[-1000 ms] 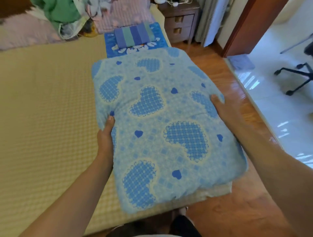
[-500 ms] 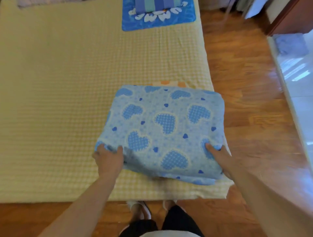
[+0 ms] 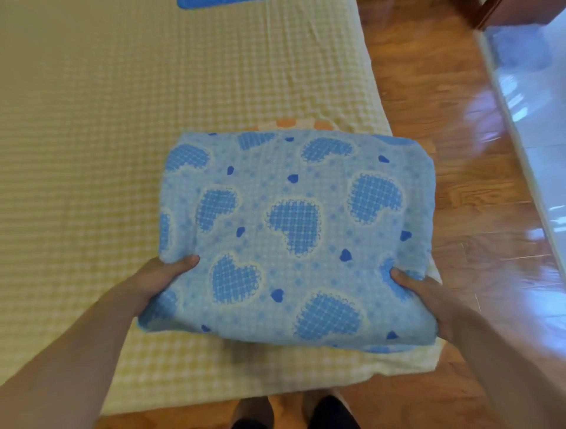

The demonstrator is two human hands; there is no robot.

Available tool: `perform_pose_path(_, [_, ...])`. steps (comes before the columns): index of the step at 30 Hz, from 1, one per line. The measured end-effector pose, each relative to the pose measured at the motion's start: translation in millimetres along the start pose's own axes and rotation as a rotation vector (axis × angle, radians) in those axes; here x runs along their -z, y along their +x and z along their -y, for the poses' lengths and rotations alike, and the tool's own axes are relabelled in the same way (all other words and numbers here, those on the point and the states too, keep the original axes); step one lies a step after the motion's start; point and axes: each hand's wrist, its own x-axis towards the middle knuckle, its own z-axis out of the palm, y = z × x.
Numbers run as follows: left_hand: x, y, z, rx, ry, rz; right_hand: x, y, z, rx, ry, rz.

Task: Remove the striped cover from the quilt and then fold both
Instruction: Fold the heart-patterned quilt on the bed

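Between the two hands sits the folded quilt (image 3: 294, 232), a thick blue bundle printed with hearts, resting on the near right corner of the bed (image 3: 92, 153) with its yellow checked sheet; its near edge looks slightly raised off the sheet, though whether it is fully lifted cannot be told. The left hand (image 3: 159, 281) grips the near left corner, thumb pressed on top and the remaining fingers tucked out of sight beneath; the right hand (image 3: 425, 303) grips the near right corner in the same way, thumb over the top layer, fingers hidden under the bundle. Beyond the hands, at the far edge of the view, a strip of blue fabric (image 3: 211, 3) lies on the bed; whether it is the striped cover cannot be told from so little.

The step in hand appears to be setting the folded quilt square and tidy; to do it well, both hands should keep equal hold so the layers do not slide apart; the bundle is soft and bulky, so a one-sided pull would likely skew the fold. Its right side hangs close to the bed edge, above the wooden floor (image 3: 459, 153); shifting it away from the right hand, toward the middle of the bed, would guard against a slip; pressing down with flat palms afterward should push out trapped air and hold the shape.
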Motion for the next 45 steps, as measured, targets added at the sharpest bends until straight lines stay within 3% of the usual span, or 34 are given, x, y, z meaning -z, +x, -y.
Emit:
perform_pose_path(5, [-15.7,-58.1,-22.2,-0.257,-0.308,-0.124,-6.9,-33.7,76.9,0.353,-0.249,-0.194])
perform_pose_path(8, [-19.1,-70.3,-31.6,-0.343,-0.368,-0.125,8.7,-33.4,123.3,0.428,-0.329,-0.245])
perform_pose_path(10, [-17.2,-58.4,-28.2,-0.283,-0.191,-0.138,17.3,-20.2,115.2,0.392,-0.433,-0.21])
perform_pose_path(12, [-18.6,-44.3,-22.8,-0.024,0.3,-0.204,17.7,-6.8,86.1,0.33,-0.572,-0.211])
perform_pose_path(13, [-24.8,-41.6,-25.8,0.064,0.601,-0.325,10.3,-4.0,74.2,0.313,-0.623,-0.236])
perform_pose_path(14, [-36.7,-40.1,-34.4,-0.027,0.833,-0.477,5.4,2.6,62.5,0.333,-0.652,-0.256])
perform_pose_path(16, [-79.5,-48.5,-70.5,-0.546,0.99,-0.652,-2.4,17.5,45.8,0.364,-0.718,-0.312])
perform_pose_path(18, [-141.5,-58.2,-109.6,-0.868,0.952,-0.554,5.2,32.2,24.1,0.338,-0.791,-0.392])
perform_pose_path(21, [-229.5,-47.5,-94.5,-0.976,1.172,-0.332,-18.0,-7.4,46.3,0.364,-0.83,-0.543])
perform_pose_path(23, [-253.7,-29.0,-52.5,-0.964,1.288,-0.282,-54.6,-40.3,93.9,0.593,-0.956,-0.698])
perform_pose_path(25, [-261.9,-12.2,-30.1,-0.961,1.314,-0.309,-98.3,-66.3,159.5,1.017,-0.98,-0.809])
perform_pose_path(28, [-273.9,-6.7,-33.6,-0.966,1.327,-0.349,-143.1,-49.2,213.4,1.39,-1.118,-0.719])
perform_pose_path(29, [-275.2,-7.2,-35.6,-0.979,1.316,-0.356,-139.3,-22.0,207.8,1.394,-1.177,-0.713])
perform_pose_path(31, [-266.0,-8.8,-32.8,-1.008,1.305,-0.33,-101.3,46.7,159.5,1.13,-1.296,-0.759])
perform_pose_path(33, [-245.7,-13.5,-25.2,-1.055,1.32,-0.306,-39.1,100.1,101.8,0.818,-1.211,-0.798])
perform_pose_path(35, [-214.0,-8.1,-25.4,-0.971,1.319,-0.431,-15.5,114.1,92.1,0.691,-1.128,-0.813])
perform_pose_path(40, [-156.1,1.2,-1.8,-0.482,1.203,-0.69,-65.6,79.0,80.7,0.844,-1.162,-0.814])
perform_pose_path(42, [-170.3,-2.3,15.9,-0.46,1.171,-0.648,-61.2,82.6,42.8,0.879,-1.073,-0.783])
perform_pose_path(45, [-195.1,-2.3,20.7,-0.495,1.193,-0.589,-32.5,112.6,45.1,0.901,-0.984,-0.72])
